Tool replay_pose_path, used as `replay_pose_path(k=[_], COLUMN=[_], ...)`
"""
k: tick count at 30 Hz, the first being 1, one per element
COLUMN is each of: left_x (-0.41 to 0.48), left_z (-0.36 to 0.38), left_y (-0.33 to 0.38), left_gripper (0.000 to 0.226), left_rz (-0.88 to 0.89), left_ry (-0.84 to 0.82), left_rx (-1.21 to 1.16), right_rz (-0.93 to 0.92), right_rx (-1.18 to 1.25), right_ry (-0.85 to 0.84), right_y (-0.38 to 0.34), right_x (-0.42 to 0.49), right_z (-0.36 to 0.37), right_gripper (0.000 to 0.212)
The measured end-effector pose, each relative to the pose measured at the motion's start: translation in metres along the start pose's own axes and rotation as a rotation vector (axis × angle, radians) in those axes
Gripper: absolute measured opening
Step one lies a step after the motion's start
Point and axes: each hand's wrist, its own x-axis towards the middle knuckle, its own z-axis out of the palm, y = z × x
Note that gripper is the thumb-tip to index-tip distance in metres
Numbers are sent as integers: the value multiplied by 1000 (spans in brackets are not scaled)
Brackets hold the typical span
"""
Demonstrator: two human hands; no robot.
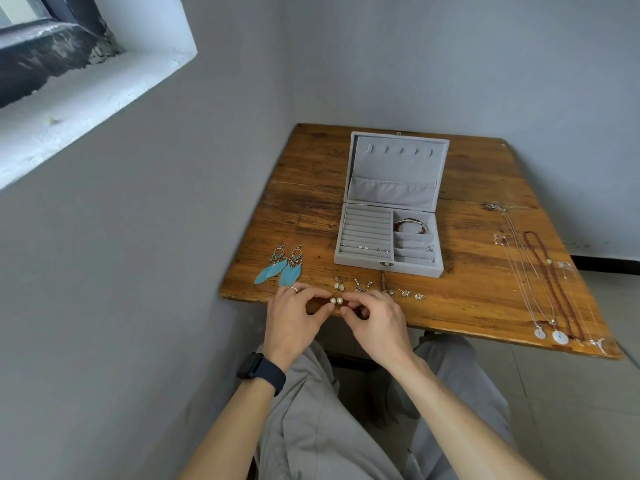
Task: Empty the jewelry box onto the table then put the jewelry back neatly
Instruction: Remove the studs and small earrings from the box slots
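The grey jewelry box (353, 237) stands open on the wooden table (467, 299), lid back. Small studs sit in its ring rows, and bracelets (410, 226) lie in its right compartments. At the table's front edge my left hand (294, 315) and my right hand (375, 318) each pinch one of two pearl earrings (336, 301), side by side between my fingertips. Blue feather earrings (285, 268) lie to the left. Small earrings (363, 286) lie in a row just beyond my hands.
Several necklaces (540, 278) are laid out lengthwise on the right side of the table, pendants near the front edge. Walls close the table in at the left and back. My knees are under the front edge.
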Motion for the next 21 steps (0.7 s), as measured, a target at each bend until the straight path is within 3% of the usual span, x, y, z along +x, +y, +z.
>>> replay_pose_path(k=[13, 21], left_x=[0, 18], left_z=[-3, -17], left_y=[2, -1], left_gripper=[27, 25], left_rz=[10, 32], left_ry=[-62, -96], left_rx=[63, -51], right_rz=[11, 6], right_rx=[41, 131], right_ry=[-12, -62], right_y=[3, 5], right_x=[-1, 3], right_z=[-3, -25], right_gripper=[28, 23])
